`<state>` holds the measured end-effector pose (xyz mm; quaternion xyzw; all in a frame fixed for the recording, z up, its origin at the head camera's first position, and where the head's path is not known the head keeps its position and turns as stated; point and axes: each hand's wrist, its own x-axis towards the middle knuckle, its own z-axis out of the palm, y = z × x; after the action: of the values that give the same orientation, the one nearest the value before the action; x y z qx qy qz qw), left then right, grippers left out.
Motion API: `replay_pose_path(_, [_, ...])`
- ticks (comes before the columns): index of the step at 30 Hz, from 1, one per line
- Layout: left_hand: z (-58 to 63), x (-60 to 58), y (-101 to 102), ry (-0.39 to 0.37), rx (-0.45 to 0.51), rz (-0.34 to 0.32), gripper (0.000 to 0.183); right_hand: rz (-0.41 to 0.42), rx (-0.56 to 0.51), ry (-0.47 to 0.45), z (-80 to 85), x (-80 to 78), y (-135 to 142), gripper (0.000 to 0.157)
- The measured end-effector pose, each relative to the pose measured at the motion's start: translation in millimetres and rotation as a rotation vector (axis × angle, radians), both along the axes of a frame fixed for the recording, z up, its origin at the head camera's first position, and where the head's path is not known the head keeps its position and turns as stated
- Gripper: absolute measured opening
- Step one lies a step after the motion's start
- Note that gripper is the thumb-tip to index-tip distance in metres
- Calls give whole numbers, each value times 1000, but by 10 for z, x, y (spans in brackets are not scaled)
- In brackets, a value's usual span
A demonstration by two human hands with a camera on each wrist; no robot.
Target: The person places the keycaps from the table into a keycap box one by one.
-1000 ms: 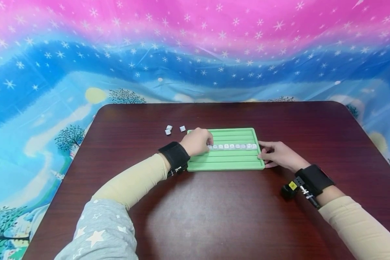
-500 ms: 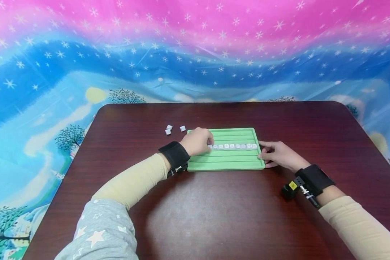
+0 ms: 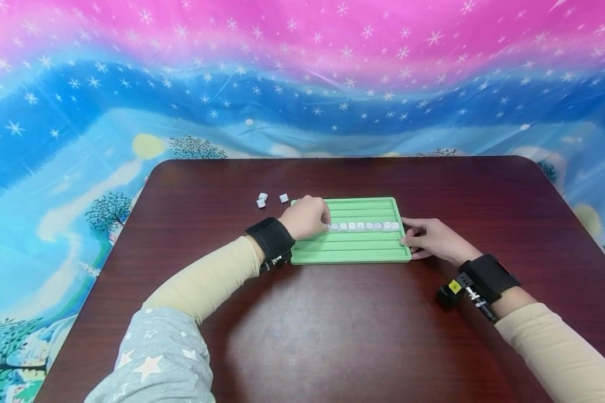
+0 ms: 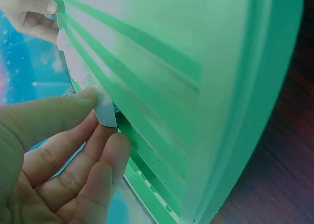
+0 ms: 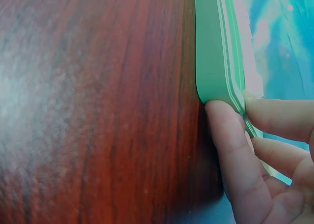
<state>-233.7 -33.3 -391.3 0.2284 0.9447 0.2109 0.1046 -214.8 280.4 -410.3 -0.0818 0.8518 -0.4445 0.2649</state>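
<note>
A light green ridged tray [image 3: 353, 255] lies on the table with a row of small white keycaps [image 3: 361, 226] along its middle channel. At the left end of that row my left hand [image 3: 305, 218] reaches over the tray and pinches a white keycap [image 4: 105, 109] between thumb and fingers. Most of this piece is hidden by the hand in the head view; the left wrist view shows it right at the channel. My right hand [image 3: 433, 240] holds the tray's right edge, its thumb at the rim and other fingers along the outer side, as the right wrist view shows.
Three loose white keycaps lie on the dark wooden table [image 3: 333, 324] beyond the tray's far left corner: two close together [image 3: 261, 203] and one [image 3: 284, 198] nearer the tray. A printed cloth backdrop [image 3: 302, 73] hangs behind the table.
Hardly anything differs. The left fingertips have shifted very slightly to the right along the row, still at its left end. The right hand stays on the tray's edge.
</note>
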Motion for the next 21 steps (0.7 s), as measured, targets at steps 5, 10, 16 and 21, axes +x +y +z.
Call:
replay_pose_path(5, [9, 10, -11, -2, 8, -13, 6, 0, 7, -1, -1, -3, -3, 70])
replay_pose_path(10, [4, 13, -33, -4, 22, -28, 12, 0, 5, -5, -2, -3, -5, 70])
replay_pose_path(16, [0, 6, -81, -23, 43, -32, 19, 4, -4, -15, 2, -3, -6, 71])
replay_pose_path(21, [-13, -25, -153, -32, 64, -40, 21, 4, 1, -11, 8, 0, -9, 70])
